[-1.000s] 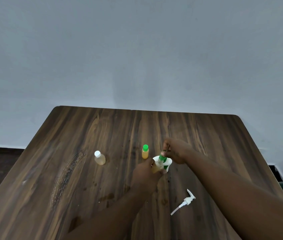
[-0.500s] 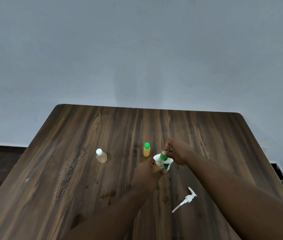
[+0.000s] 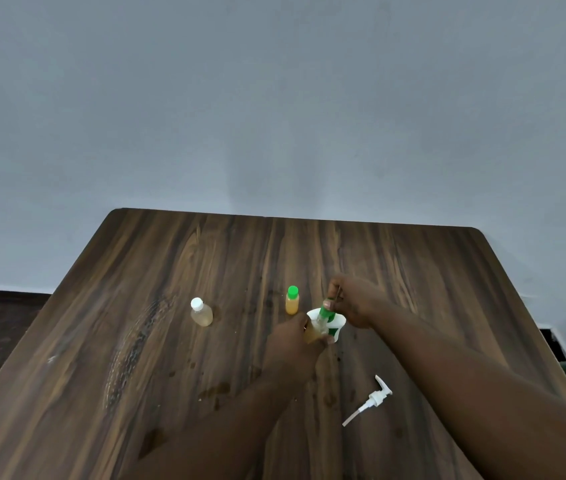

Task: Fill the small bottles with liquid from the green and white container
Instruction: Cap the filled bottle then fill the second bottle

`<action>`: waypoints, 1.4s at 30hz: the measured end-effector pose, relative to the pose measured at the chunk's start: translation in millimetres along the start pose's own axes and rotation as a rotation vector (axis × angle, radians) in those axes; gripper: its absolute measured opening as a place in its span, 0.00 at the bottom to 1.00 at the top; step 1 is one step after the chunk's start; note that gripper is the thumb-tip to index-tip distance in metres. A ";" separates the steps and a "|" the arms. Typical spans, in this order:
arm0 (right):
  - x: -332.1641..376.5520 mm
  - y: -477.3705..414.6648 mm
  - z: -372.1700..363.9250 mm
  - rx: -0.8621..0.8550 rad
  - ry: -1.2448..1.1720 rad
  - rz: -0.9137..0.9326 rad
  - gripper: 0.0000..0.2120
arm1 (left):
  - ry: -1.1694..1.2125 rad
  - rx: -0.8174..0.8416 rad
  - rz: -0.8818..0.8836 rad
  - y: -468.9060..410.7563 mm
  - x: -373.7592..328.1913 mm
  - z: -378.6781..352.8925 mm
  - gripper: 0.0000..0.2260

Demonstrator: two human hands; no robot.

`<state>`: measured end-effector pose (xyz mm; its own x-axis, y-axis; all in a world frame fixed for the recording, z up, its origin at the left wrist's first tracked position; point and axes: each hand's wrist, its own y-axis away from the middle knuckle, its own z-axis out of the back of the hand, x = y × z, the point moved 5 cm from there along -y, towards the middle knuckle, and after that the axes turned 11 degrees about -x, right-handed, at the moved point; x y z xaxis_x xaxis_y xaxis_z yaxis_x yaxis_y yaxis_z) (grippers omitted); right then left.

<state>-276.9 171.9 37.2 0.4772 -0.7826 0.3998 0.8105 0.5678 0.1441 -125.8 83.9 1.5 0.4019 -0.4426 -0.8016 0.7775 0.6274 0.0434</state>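
We count three small bottles, one green and white container, one pump head and two hands on the wooden table. Furthest left, the white-capped bottle stands upright by itself, with pale liquid in it. Right of it, well apart, the green-capped bottle also stands upright, filled with orange liquid.

Next comes the left hand, reaching in from below with its back towards us. Its fingers are wrapped round the lower body of the third bottle, which holds amber liquid. This bottle's long axis leans, bottom towards us and left, neck pointing up and to the right. It sits in front of the green and white container, which stands on the table just behind and is partly hidden.

The right hand comes in from the lower right, forearm stretched across the table. Its fingertips are curled and pinch the green top of the tilted bottle. A thin dark line shows between them; we cannot tell what it is.

Nearer us and to the right, the white pump head lies flat, its tube pointing lower left.
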 end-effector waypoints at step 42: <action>4.9 11.2 0.4 -0.019 0.033 -0.008 0.09 | -0.035 -0.022 -0.019 4.3 3.1 1.7 0.18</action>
<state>-265.6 174.5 41.1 0.4815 -0.7952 0.3684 0.8203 0.5570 0.1301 -120.4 84.1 0.2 0.4043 -0.4762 -0.7809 0.7742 0.6328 0.0150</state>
